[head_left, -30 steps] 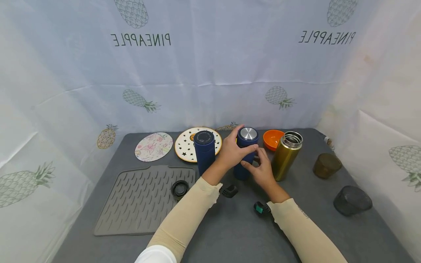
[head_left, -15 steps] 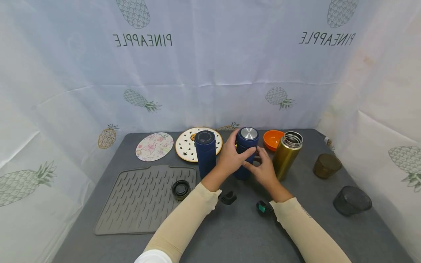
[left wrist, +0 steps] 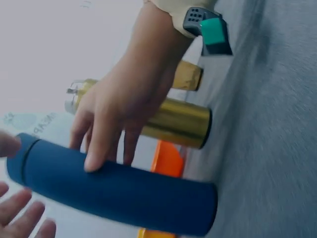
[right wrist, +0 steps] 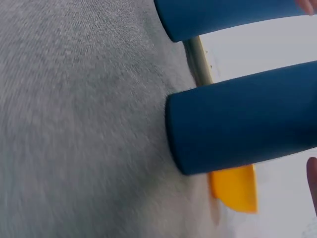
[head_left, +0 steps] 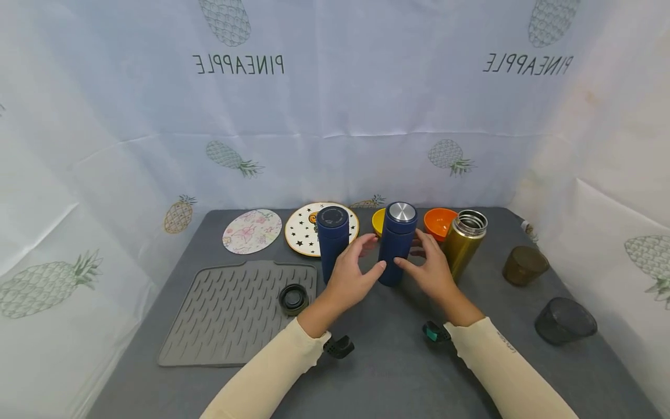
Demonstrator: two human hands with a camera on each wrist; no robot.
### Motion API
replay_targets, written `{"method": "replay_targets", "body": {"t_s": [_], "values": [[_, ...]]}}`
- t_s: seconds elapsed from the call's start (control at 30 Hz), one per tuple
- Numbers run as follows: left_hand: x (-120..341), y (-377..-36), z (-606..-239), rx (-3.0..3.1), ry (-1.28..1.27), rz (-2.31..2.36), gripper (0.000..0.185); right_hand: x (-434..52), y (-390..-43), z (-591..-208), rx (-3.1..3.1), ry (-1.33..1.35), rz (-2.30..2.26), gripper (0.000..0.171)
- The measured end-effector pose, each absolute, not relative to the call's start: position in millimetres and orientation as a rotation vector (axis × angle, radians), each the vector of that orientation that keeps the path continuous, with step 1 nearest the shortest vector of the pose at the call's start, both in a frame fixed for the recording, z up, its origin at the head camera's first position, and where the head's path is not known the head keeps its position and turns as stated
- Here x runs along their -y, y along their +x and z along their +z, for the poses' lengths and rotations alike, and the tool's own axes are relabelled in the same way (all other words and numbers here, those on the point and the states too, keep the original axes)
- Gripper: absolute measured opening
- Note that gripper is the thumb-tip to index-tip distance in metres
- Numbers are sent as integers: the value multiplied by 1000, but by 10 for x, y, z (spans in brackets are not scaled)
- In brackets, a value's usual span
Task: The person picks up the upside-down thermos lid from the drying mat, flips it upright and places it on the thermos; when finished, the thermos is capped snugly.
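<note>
The step in hand looks like the setting-down or squaring-up of the silver-topped bottle, which stands upright on the table, past the middle toward the far edge. The left hand is spread just to its left, apparently holding nothing; the right hand has its fingers parted around the right side, gripping loosely if at all, and whether it touches I cannot tell. The next move, I judge, calls for drawing both hands outward evenly, without knocking the dark-topped bottle beside the left one. Counted, there are three bottles: those two blue ones and a gold bottle, open-mouthed, near the right hand. Two bowls sit by the far edge, one yellow bowl and one orange bowl. One star-patterned plate lies along that edge, with one floral disc toward the far left corner. One ridged mat covers part of the left side, bearing one round black piece. Two cups stand toward the right edge: one brown cup and, nearer the person, one black cup.
</note>
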State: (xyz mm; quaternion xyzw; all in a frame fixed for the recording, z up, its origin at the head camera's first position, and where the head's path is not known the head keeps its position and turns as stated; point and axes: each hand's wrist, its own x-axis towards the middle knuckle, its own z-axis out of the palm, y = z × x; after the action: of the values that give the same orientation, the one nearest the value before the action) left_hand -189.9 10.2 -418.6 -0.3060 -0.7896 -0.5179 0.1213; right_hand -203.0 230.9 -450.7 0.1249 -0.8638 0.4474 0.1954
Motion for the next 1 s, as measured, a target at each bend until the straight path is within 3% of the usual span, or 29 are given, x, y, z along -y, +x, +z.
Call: {"method": "replay_targets", "body": {"t_s": [0.23, 0.63, 1.0], "values": [[333, -1784, -4176, 2399, -1132, -1439, 46, -2427, -1911, -4355, 2527, 431, 1041, 84], [1124, -1823, -4341, 2566, -1240, -967, 27, -2621, -1714, -4209, 2441, 559, 754, 73], [1572, -1918, -4503, 2859, -1150, -741, 52, -2988, -1592, -4163, 1967, 620, 855, 70]]}}
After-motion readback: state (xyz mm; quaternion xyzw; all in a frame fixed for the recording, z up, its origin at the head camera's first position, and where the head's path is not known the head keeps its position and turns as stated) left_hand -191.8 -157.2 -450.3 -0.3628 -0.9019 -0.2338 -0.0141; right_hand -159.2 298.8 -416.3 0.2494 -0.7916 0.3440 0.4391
